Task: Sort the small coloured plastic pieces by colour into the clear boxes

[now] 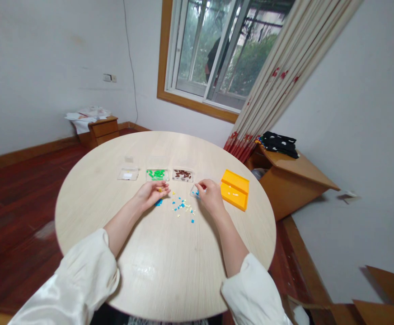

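Observation:
My left hand (152, 193) rests on the round wooden table (122, 253), palm partly up, fingers curled round small yellow pieces; a blue piece lies just under it. My right hand (210, 195) pinches a tiny red piece at its fingertips, over a small clear tray holding blue bits (194, 192). Between the hands lies a scatter of tiny blue and pale yellow pieces (183, 207). Behind them stand three clear trays in a row: a nearly bare one (128, 174), one with green pieces (157, 174), one with brown pieces (182, 174). An orange tray (235, 189) lies right of my right hand.
A cardboard box (293, 180) with dark dotted cloth on it stands right of the table, below a curtain (278, 76) and window. A small wooden cabinet (102, 130) piled with papers sits by the far wall. Dark wooden floor surrounds the table.

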`<state>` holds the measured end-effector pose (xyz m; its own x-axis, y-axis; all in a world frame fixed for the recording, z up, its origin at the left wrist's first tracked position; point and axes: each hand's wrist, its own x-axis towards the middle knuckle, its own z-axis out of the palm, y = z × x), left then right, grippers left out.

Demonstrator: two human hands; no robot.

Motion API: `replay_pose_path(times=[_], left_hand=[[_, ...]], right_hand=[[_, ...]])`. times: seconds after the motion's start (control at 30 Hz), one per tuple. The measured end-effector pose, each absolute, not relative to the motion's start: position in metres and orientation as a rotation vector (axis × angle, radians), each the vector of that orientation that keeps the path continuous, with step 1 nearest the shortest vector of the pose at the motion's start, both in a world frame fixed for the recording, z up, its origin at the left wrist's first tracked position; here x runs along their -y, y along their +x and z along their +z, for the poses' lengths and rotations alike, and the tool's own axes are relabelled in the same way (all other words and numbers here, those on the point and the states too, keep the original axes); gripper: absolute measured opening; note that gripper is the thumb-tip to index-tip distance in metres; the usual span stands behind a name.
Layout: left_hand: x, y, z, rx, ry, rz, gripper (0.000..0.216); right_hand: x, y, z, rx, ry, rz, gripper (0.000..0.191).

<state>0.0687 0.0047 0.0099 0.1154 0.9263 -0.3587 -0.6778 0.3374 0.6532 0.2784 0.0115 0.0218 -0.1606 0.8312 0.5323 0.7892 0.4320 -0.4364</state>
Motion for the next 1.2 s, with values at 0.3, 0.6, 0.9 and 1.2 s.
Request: replay_pose_path(times=[0.3, 0.6, 0.9, 1.2], left_hand=[[-0.005, 0.066, 0.004, -0.801, 0.423, 1.201, 0.054], [-0.004, 0.070, 0.013, -0.855, 0.361, 1.254, 0.039], [-0.005, 0.068, 0.013, -0.866, 0.400, 1.221, 0.011], [-0.003, 0.066, 0.016, -0.841, 0.427, 1.192, 0.018]], right_hand=[[-0.015, 0.284, 0.021, 1.911, -1.499, 0.060, 0.017], [-0.003, 0.260, 0.012, 2.235, -1.297, 0.139, 0.013], [0.004, 0.246, 0.012, 2.390, -1.372, 0.203, 0.010], [0.003, 0.247, 0.010, 2.300, -1.328, 0.156, 0.012]])
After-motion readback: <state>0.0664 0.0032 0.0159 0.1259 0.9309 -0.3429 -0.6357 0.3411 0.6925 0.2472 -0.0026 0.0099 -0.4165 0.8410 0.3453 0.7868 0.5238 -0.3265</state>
